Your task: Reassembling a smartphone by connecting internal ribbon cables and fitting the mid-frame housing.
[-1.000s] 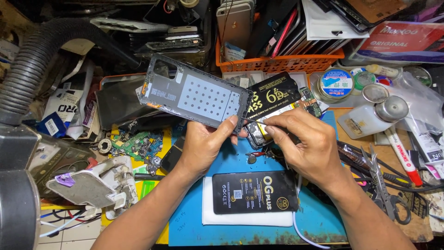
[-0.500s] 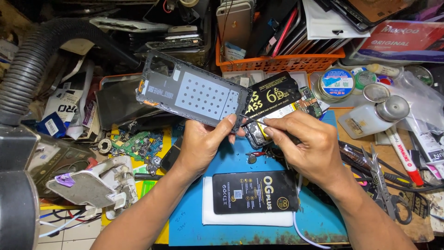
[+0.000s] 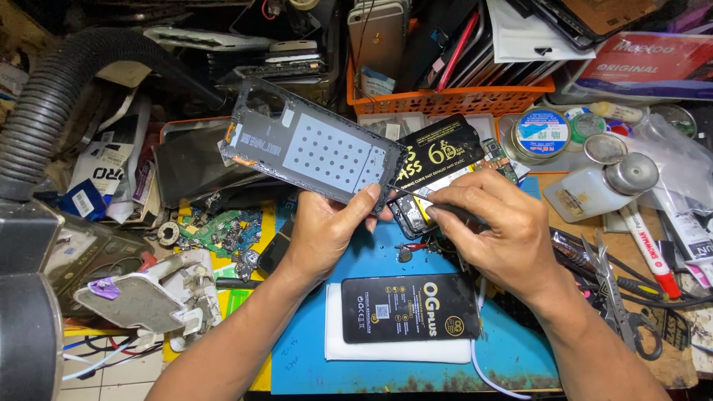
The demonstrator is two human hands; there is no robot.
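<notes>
Phone frame [image 3: 312, 148], raised slightly since a moment ago, pinched in left hand [image 3: 327, 226]; right hand [image 3: 486, 226] grips thin tool [image 3: 416, 194] at its lower edge.

Dark phone frame [image 3: 312, 148], perforated grey inner plate, tilted toward ten o'clock, thin dark tool [image 3: 416, 194] touching its four o'clock edge

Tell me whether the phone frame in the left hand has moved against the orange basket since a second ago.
No. The phone frame sits just left of and below the orange basket, as before, held by the left hand.
</notes>
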